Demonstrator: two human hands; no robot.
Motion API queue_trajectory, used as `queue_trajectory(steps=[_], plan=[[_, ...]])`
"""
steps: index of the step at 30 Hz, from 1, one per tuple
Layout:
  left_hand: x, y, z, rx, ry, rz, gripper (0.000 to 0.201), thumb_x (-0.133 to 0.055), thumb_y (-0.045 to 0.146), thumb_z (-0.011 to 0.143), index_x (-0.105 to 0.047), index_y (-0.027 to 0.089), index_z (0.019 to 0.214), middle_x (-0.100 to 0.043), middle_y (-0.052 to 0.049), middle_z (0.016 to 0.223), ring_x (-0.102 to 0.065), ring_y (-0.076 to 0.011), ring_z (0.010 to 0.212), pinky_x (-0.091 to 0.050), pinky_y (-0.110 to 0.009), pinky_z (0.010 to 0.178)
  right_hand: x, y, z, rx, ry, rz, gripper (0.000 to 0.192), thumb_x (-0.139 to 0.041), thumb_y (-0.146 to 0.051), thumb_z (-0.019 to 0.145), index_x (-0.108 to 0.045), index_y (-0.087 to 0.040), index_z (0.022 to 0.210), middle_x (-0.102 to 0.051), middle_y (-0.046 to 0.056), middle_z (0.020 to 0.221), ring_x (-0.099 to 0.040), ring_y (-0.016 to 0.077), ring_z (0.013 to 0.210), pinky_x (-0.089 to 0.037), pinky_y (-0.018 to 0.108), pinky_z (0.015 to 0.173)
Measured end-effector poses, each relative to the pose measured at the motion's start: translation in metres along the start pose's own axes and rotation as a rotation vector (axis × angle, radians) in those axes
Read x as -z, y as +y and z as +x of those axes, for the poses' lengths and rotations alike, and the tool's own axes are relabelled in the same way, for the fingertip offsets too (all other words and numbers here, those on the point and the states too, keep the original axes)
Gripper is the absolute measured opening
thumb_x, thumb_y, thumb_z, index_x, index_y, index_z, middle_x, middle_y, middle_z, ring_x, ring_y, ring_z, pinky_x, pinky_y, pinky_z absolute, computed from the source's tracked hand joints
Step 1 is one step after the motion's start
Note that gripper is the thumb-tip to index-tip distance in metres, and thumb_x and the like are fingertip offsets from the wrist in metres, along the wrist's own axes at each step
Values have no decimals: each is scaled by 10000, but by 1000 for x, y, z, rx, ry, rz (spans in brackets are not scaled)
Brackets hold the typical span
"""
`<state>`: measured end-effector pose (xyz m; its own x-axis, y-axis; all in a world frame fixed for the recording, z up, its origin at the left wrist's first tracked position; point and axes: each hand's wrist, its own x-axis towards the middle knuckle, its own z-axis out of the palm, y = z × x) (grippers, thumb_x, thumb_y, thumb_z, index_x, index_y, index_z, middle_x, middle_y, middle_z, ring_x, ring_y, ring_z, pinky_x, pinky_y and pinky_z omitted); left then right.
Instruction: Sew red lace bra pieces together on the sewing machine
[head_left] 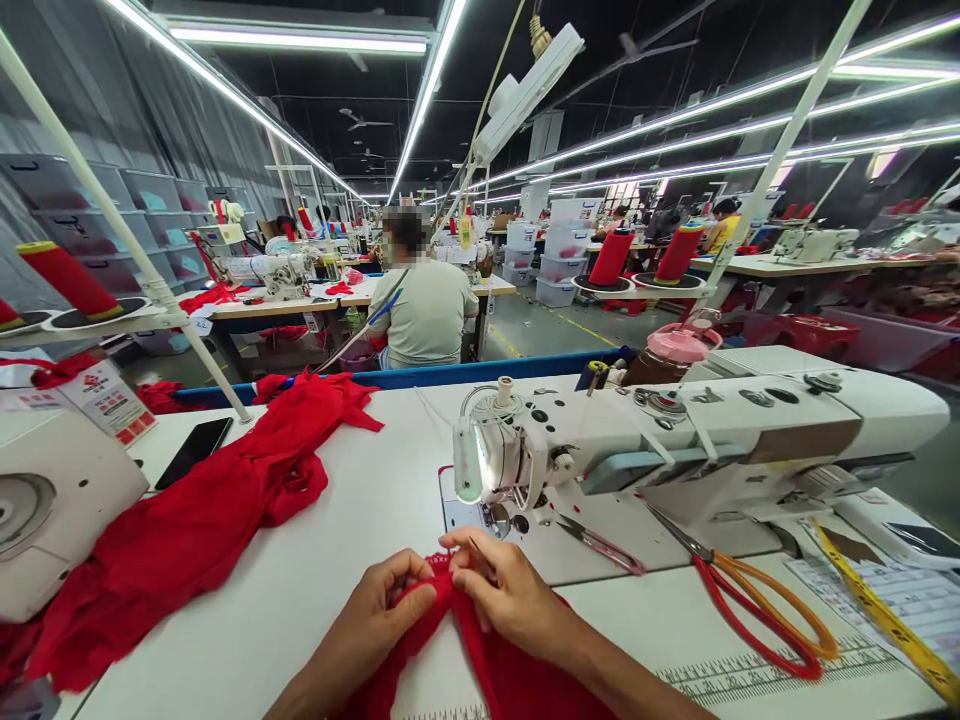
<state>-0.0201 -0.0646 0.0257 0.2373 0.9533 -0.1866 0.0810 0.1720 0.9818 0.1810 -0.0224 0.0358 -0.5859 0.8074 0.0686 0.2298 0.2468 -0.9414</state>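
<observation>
Both of my hands pinch a piece of red fabric (517,670) with a scalloped lace edge, just in front of the sewing machine's needle area. My left hand (390,605) grips it between thumb and bent fingers. Beside it, my right hand (506,590) closes on the same fabric, close to the lace. The cloth hangs down toward me in two parts, with white table showing between them. Behind the hands stands the white sewing machine (540,440), its lamp lit over the metal needle plate (457,505).
Thread snips (604,548), large scissors (750,590) and a yellow tape measure (885,610) lie at the right. Heaped red fabric (195,530) and a black phone (195,450) are at the left. Ahead, a person (427,310) sits with their back to me.
</observation>
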Motion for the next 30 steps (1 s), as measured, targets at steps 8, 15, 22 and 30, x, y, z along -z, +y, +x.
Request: queue_trajectory(steps=[8, 15, 22, 30], plan=[[6, -6, 11, 117, -15, -117, 497, -794, 596, 740, -629, 160, 911, -642, 3, 791, -536, -120, 668, -403, -231, 636, 6, 14, 12, 84, 67, -47, 165, -485, -163, 926, -611, -214, 1020, -587, -28, 775, -514, 145, 698, -412, 267, 662], [4, -6, 14, 159, 33, -175, 492, -808, 595, 732, -709, 140, 890, -693, -20, 772, -572, -133, 665, -411, -228, 628, 0, 18, 15, 117, 130, -150, 120, -480, -207, 944, -594, -217, 981, -589, -4, 827, -521, 160, 715, -418, 291, 699], [2, -4, 14, 167, 64, -244, 486, -830, 573, 722, -698, 128, 865, -699, -27, 751, -577, -125, 640, -405, -220, 613, 14, 5, 1, 6, 125, -73, 290, -401, -412, 1032, -477, -222, 826, -485, -19, 763, -455, 146, 682, -409, 269, 646], [2, -8, 13, 148, 65, -224, 462, -811, 565, 739, -690, 133, 848, -670, -17, 743, -555, -127, 642, -389, -226, 605, 10, 0, -3, -264, -373, 209, 430, -344, -471, 1022, -534, -198, 751, -537, -20, 570, -458, 106, 420, -346, 194, 393]])
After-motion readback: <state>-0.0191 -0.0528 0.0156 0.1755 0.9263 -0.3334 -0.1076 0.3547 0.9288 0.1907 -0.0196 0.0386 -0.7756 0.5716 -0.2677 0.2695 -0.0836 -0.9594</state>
